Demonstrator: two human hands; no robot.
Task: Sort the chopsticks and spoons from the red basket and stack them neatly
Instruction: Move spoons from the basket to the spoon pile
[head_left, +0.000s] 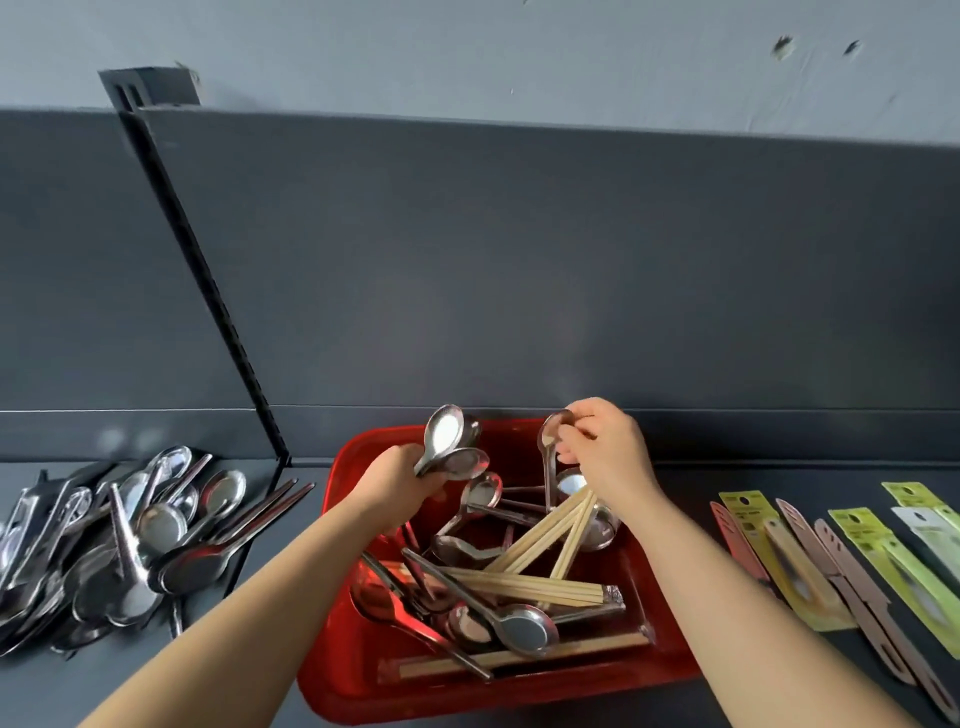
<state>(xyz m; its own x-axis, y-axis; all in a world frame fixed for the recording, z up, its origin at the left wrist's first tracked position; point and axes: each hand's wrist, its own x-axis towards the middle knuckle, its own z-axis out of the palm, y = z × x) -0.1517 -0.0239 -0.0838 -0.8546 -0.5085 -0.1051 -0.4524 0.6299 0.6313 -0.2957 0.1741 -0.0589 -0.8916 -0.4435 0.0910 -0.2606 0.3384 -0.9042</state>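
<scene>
Left hand: your left hand (400, 480) grips a small bunch of spoons (452, 447) by the handles, bowls up, over the basket's far left corner.
Right hand: your right hand (608, 452) pinches a single spoon (549, 441) near its bowl, the handle hanging down into the basket.
Fanned chopsticks (550, 535): they spread downward from under your right hand; whether you grasp them cannot be told.
Red basket (343, 675): it sits on the dark shelf (691, 499) right in front of you.
Basket contents: loose spoons (524, 629) and bundled chopsticks (540, 590) lie crossed over each other.
Spoon pile (135, 535): it lies heaped on the shelf, left of the basket.
Packets (810, 566): they lie in a row to the right of the basket.
</scene>
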